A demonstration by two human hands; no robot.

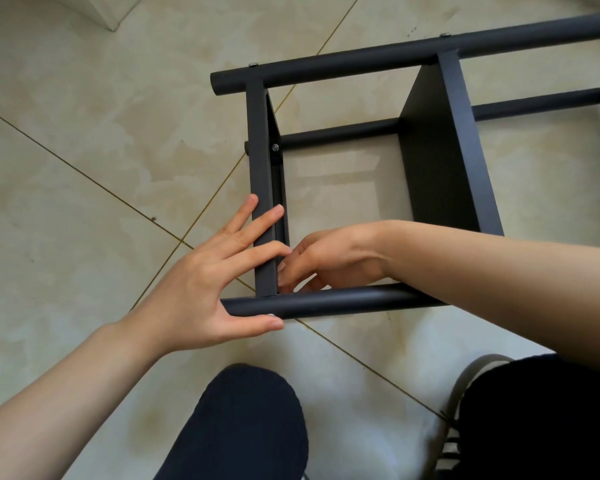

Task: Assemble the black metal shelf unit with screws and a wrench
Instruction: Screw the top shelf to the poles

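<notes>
The black metal shelf unit [433,161] lies on its side on the tiled floor, round posts running left to right and flat shelf panels between them. My left hand [208,282] rests with straight fingers on the end panel [260,188], its thumb pressing a screw head on the near post [326,301]. My right hand [321,259] reaches inside the frame at that same corner, fingers curled against the inner side of the panel; whatever they hold is hidden. Screw heads show on the far post [253,65] and inside the panel [275,147]. No wrench is in view.
Beige floor tiles [101,150] with thin gold grout lines spread all around. My knee in dark trousers [250,424] is below the frame, and a shoe [465,393] sits at the lower right. A white wall corner [108,12] stands at the top left.
</notes>
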